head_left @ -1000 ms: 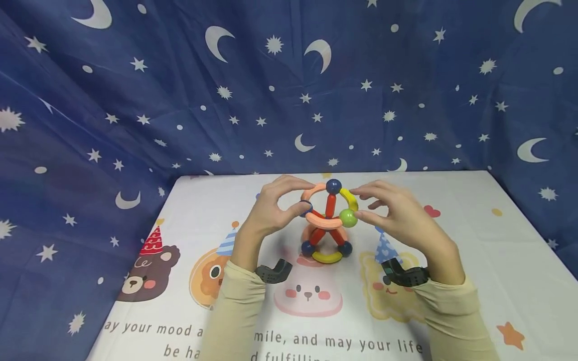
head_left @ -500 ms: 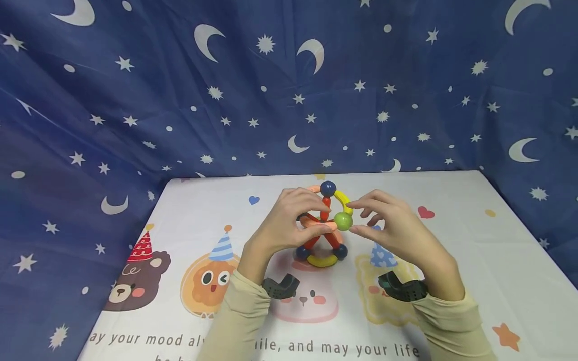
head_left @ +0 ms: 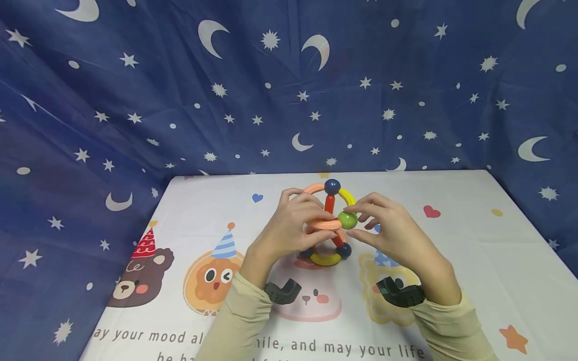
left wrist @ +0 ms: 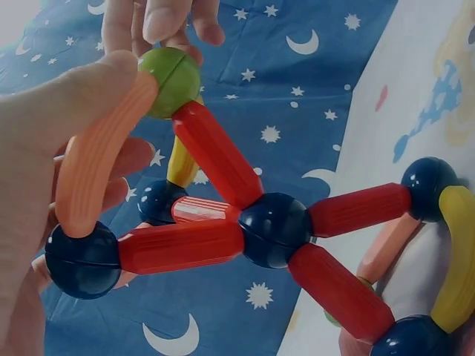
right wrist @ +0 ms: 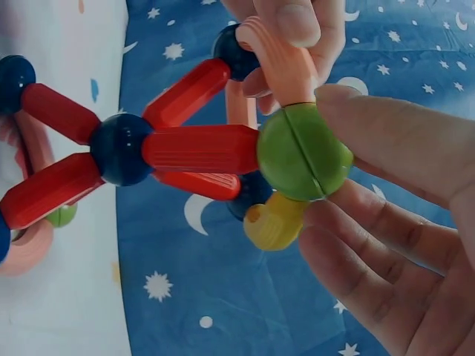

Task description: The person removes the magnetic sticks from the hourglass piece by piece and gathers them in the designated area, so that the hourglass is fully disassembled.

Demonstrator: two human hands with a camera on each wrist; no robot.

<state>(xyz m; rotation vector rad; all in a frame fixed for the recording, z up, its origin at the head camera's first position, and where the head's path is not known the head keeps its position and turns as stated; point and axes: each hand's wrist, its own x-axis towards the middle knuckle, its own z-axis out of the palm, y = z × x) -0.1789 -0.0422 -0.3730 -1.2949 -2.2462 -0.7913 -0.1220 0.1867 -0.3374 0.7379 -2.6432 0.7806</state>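
A toy built of balls and sticks stands upright on the table in the head view. Its upper ring joins a green ball [head_left: 347, 220], a dark blue ball [head_left: 332, 186], a yellow curved stick [head_left: 346, 196] and salmon curved sticks. Red straight sticks [left wrist: 356, 210] meet at a dark blue centre ball [left wrist: 276, 230]. My left hand [head_left: 289, 225] pinches the front salmon curved stick [left wrist: 104, 159] near the green ball. From the other side, my right hand [head_left: 393, 225] holds the green ball between thumb and fingers. The back of the lower ring is partly hidden.
A white tablecloth [head_left: 474, 260] with printed cartoon figures and lettering covers the table. Behind it hangs a dark blue curtain [head_left: 253, 140] with moons and stars. Each wrist wears a black camera mount [head_left: 283, 292].
My left hand has moved right, from the ring's left-hand blue ball to the front salmon stick. My right thumb and fingers have come lower around the green ball. The toy stays in place.
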